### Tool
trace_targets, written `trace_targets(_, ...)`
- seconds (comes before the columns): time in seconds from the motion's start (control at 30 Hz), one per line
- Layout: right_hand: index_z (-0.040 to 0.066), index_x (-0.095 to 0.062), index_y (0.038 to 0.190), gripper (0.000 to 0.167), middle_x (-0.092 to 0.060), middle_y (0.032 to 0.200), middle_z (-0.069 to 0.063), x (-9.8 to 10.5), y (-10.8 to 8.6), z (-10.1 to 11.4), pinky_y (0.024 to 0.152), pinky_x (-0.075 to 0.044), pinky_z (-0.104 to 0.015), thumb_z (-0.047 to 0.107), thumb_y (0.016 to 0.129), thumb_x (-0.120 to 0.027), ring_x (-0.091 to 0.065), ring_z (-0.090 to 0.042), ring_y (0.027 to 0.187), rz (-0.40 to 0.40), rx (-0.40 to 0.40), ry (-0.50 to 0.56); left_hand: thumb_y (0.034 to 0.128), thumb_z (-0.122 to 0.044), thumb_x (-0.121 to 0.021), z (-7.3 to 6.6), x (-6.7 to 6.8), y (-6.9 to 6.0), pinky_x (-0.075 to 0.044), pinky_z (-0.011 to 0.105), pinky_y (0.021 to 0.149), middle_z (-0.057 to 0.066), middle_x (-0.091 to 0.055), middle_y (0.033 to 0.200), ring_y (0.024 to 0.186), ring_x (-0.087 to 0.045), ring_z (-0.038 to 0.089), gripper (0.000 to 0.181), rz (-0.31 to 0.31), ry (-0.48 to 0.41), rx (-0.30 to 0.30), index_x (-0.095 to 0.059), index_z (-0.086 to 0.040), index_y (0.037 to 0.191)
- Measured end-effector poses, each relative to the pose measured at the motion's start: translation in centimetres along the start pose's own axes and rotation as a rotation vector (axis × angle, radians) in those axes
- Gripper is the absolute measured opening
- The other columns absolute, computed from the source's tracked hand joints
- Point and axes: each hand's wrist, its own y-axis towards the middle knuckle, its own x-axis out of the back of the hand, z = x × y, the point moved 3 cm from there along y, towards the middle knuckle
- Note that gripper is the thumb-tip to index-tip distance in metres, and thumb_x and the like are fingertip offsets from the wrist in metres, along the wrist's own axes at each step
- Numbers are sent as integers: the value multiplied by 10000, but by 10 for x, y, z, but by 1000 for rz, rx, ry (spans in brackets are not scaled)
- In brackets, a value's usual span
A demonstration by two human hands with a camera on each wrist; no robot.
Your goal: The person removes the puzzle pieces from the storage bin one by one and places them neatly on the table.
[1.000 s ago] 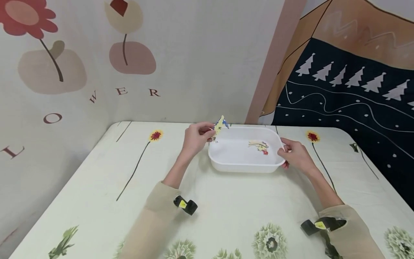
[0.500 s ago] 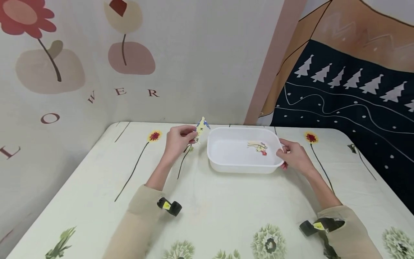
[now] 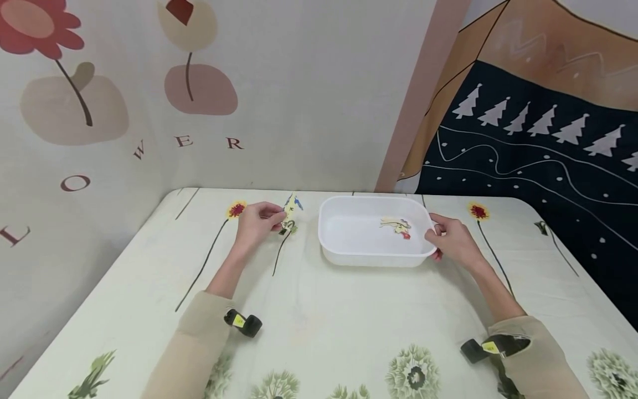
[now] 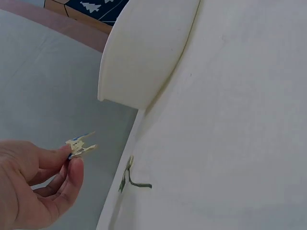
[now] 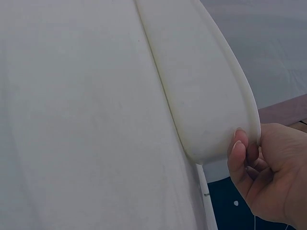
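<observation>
My left hand (image 3: 255,223) pinches a small, thin yellow-and-blue cutout (image 3: 292,205) between thumb and fingers, left of the white plastic tub. From the left wrist view, the same yellow-and-blue cutout (image 4: 80,145) appears nearly edge-on, with slim prongs pointing away from the fingertips. My right hand (image 3: 454,239) grips the right end of the white tub (image 3: 376,259), thumb over the rim and fingers underneath or outside it. Inside the tub lies another small cutout (image 3: 397,226), yellow with a red part. Its exact kind is too small to tell.
A table under a pale flower-printed cloth (image 3: 319,321) carries the tub near its far edge. Close behind rises a hanging fabric wall (image 3: 309,111) with flower prints, and a dark tree-patterned cloth (image 3: 528,160) hangs at the right.
My left hand has carried the yellow-and-blue cutout leftward from the tub's left rim and slightly lower. My right hand, the tub and the cutout inside have stayed in place.
</observation>
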Motion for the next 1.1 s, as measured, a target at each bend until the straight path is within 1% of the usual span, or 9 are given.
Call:
trace_targets(0.1, -65, -307, 1538, 641, -565, 848, -164, 0, 0, 0, 543, -544, -274, 80, 950, -517, -620, -222, 568, 0, -4, 0, 962, -104, -700, 6, 6, 0, -592, 323, 761, 193, -695, 993, 736, -680, 149, 232, -14, 24, 15, -687, 72, 1113)
trace_targets(0.23, -65, -313, 1535, 640, -563, 841, -161, 1, 0, 1, 535, -540, -276, 75, 944, -514, -617, -221, 564, -4, -3, -6, 956, -91, -704, 13, 13, -1, -583, 268, 726, 182, -697, 965, 726, -675, 131, 241, -17, 37, 48, -687, 91, 1114)
trace_targets(0.43, -75, -317, 1529, 641, -569, 827, -160, 0, 0, 2, 529, -539, -278, 74, 937, -513, -617, -219, 555, -5, 0, -9, 949, -74, -704, 24, 19, 0, -573, 246, 690, 166, -707, 947, 714, -678, 125, 230, 3, 73, 102, -687, 96, 1104)
trace_targets(0.67, -87, -326, 1521, 649, -596, 821, -170, 0, 0, 1, 517, -542, -289, 67, 918, -512, -625, -214, 541, -10, 13, 8, 961, -38, -665, 32, 24, -1, -571, 240, 678, 214, -693, 1001, 715, -676, 125, 207, 38, 129, 149, -678, 112, 1103)
trace_targets(0.8, -89, -334, 1517, 653, -612, 824, -173, 0, 0, 0, 511, -543, -296, 61, 906, -509, -631, -210, 535, -12, 23, 16, 964, -40, -658, 34, 26, -1, -566, 230, 673, 226, -696, 1019, 707, -675, 112, 209, 35, 154, 153, -679, 112, 1105)
trace_targets(1.1, -81, -327, 1524, 652, -590, 805, -159, 0, 0, 0, 515, -542, -299, 70, 917, -512, -627, -210, 537, -14, 15, 1, 958, -31, -654, 35, 27, 0, -557, 212, 641, 236, -707, 988, 672, -667, 92, 202, 4, 210, 120, -678, 119, 1089)
